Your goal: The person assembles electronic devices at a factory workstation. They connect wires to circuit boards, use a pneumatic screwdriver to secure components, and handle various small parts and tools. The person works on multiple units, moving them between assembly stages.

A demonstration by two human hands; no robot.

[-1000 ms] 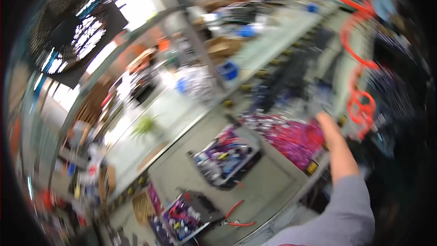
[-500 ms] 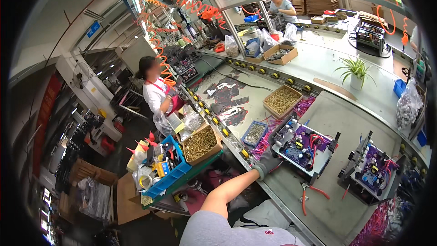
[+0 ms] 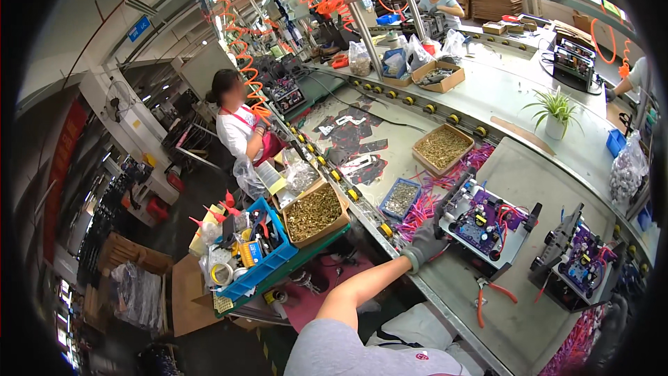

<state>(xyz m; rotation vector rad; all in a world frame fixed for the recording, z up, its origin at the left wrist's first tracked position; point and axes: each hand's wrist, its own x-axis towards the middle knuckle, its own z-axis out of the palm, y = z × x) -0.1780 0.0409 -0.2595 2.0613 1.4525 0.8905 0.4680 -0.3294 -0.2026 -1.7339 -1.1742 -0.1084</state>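
My left hand (image 3: pixel 426 242), in a grey glove, grips the near left end of an open machine chassis (image 3: pixel 483 226); its fingertips are partly hidden there. The chassis holds a purple circuit board with red wires. A second such chassis (image 3: pixel 576 264) stands to the right. My right hand (image 3: pixel 612 324), dark-gloved, shows dimly beside that chassis at the shaded lower right rim, over bundled wires; its fingers are unclear. Red-handled pliers (image 3: pixel 490 299) lie on the bench between the two units, nearer me.
Pink and purple wires (image 3: pixel 421 210) lie near a blue tray of small metal parts (image 3: pixel 400 198) and a box of brass-coloured parts (image 3: pixel 443 147). A blue crate (image 3: pixel 257 264) stands left. A potted plant (image 3: pixel 554 125) is beyond. A co-worker (image 3: pixel 236 122) stands at the left.
The view has shifted, so the bench sits slightly farther right. My right hand has appeared at the lower right. My left hand stays on the chassis. The left co-worker's arms have moved.
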